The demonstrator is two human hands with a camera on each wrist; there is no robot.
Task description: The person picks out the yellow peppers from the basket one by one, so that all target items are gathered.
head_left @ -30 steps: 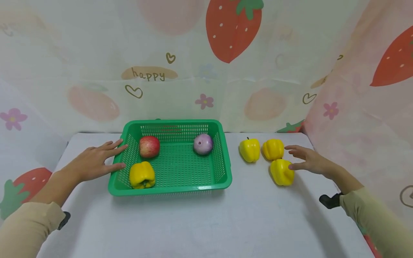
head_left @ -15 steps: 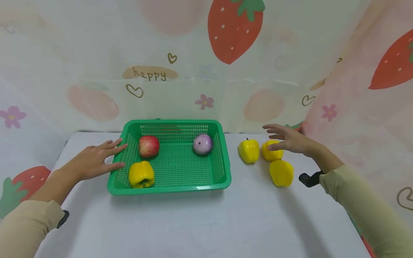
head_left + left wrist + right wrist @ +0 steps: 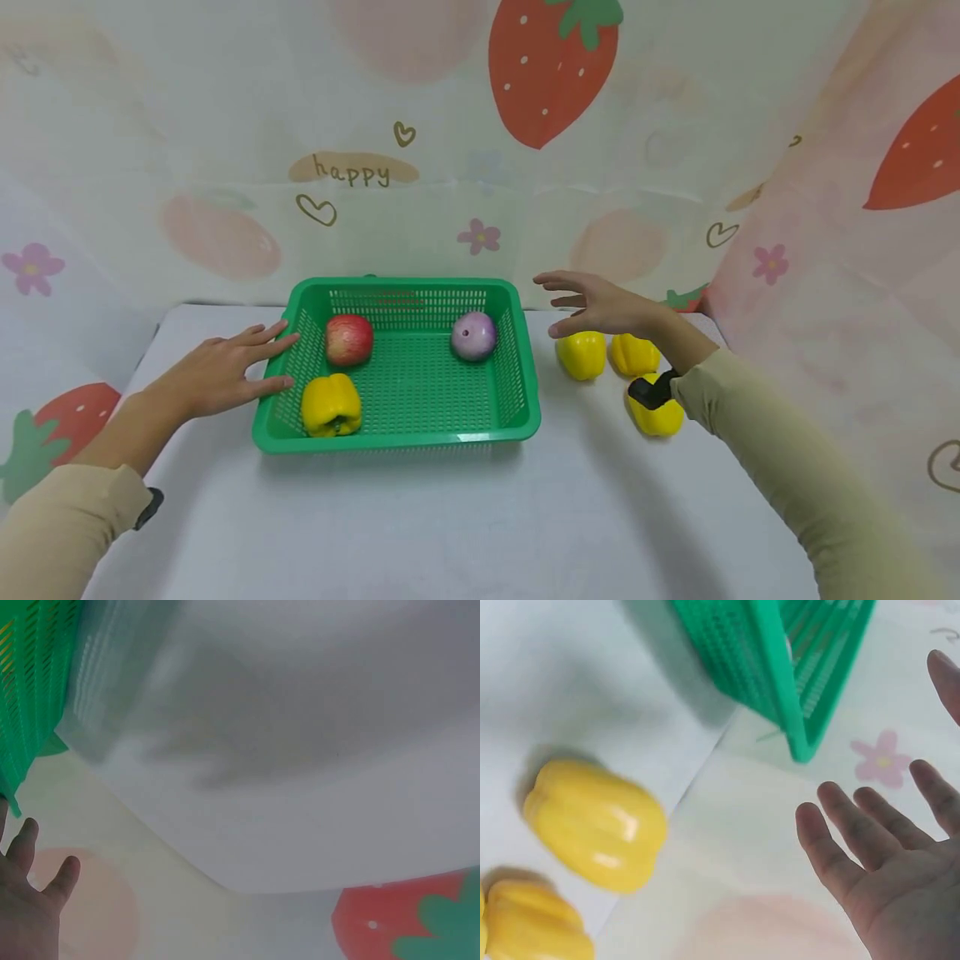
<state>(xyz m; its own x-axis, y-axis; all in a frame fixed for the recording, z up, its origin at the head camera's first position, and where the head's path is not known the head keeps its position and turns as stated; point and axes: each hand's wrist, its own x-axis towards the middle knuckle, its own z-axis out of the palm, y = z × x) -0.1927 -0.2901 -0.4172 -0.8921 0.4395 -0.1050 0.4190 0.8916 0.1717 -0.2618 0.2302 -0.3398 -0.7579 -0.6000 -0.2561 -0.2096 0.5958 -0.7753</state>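
A green plastic basket (image 3: 420, 437) holds a red apple (image 3: 349, 340), a yellow bell pepper (image 3: 331, 405) and a round purple vegetable (image 3: 473, 336). Fingers spread, my left hand (image 3: 217, 375) rests at the basket's left rim. My right hand (image 3: 600, 307) hovers in the air near the basket's right rim, its fingers extended and holding nothing. Below and beside it on the table are a yellow bell pepper (image 3: 582, 357), a second yellow pepper (image 3: 634, 356) and a third yellow pepper (image 3: 656, 412), partly covered by the wrist strap. In the right wrist view the palm (image 3: 915, 900) is bare.
The white-covered table (image 3: 420, 525) reaches back to a hanging cloth (image 3: 420, 242) printed with fruit and flowers. Another printed cloth (image 3: 825, 333) borders the right side. Black straps show at both cuffs.
My right hand has moved left from beside the peppers, passing over them toward the basket's right rim. The left hand, the basket and the peppers stay in place.
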